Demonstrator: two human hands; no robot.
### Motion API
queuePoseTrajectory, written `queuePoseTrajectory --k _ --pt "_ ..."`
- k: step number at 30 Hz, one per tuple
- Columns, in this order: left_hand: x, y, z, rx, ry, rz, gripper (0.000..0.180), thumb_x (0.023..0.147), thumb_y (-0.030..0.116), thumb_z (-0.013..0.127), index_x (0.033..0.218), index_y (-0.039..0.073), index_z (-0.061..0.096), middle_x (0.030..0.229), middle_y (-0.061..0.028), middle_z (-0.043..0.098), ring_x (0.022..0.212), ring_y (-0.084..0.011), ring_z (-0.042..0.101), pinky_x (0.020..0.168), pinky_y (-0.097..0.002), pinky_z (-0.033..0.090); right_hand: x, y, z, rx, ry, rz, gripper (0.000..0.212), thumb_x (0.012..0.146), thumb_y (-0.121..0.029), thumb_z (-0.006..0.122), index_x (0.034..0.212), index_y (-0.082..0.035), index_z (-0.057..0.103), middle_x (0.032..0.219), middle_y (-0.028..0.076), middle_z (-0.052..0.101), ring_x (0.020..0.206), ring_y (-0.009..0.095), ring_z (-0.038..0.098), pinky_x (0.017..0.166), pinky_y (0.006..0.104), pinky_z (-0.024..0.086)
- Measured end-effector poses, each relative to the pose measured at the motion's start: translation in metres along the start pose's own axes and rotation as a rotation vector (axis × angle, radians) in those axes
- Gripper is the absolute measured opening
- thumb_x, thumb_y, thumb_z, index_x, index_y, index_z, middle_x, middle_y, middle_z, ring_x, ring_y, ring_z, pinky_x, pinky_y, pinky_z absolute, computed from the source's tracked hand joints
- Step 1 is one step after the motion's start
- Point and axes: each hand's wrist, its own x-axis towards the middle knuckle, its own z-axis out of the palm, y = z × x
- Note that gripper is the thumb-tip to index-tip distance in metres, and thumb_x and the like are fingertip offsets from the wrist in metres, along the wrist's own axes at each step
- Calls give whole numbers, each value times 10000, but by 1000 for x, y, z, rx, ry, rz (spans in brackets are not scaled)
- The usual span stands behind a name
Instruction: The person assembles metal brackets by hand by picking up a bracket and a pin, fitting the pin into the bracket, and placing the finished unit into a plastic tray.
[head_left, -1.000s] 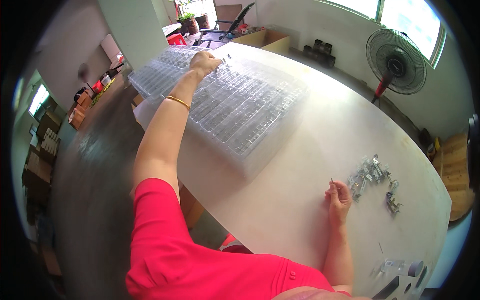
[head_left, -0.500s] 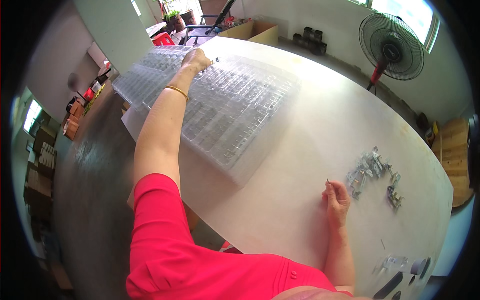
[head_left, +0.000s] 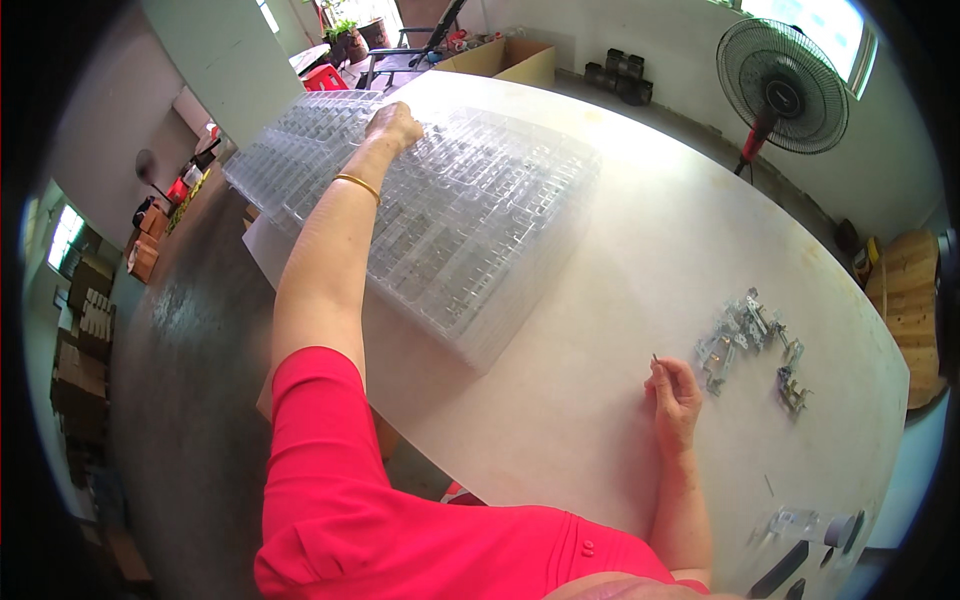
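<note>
One left hand [head_left: 393, 125] at clear compartment trays [head_left: 455, 235], curled, its hold unclear, right hand [head_left: 677, 397] pinching a small thin piece [head_left: 655, 358], metal parts [head_left: 747, 322] nearby on the worktop [head_left: 600, 320]

The window [head_left: 838, 25] glares; the table [head_left: 560, 120] gleams; edges curve darkly; trays [head_left: 440, 270] seem soft.

Stacked clear compartmented trays [head_left: 505, 325] hold small metal parts [head_left: 462, 292].

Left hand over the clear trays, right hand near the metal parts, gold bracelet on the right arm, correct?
Wrong arm: the head view shows the gold bracelet on the left arm. Left hand over clear trays, right hand near metal parts: correct.
</note>
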Motion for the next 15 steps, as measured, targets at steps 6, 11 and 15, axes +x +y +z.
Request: queuePoseTrajectory --k 6,11,15 --pt "2 0 -3 9 60 139 367 737 209 651 1022 -6 732 1055 -249 699 1042 -346 684 914 -428 528 -5 -1 0 -57 49 50 62 974 -83 638 1029 -59 647 854 -29 605 717 53 552 628 203 454" --pt "-9 16 -40 -82 269 522 259 715 264 678 802 34 759 735 -130 722 709 -220 700 675 -360 525 3 -6 7 -164 24 -5 110 948 -104 659 1032 -35 678 827 18 661 733 97 616 657 238 492" --pt "-95 96 -83 -348 74 648 212 899 171 696 1035 8 694 786 -22 677 716 -93 606 679 -260 489 11 2 12 -266 -62 -188 97 920 -94 683 1009 -57 696 826 42 664 701 115 596 638 260 482"
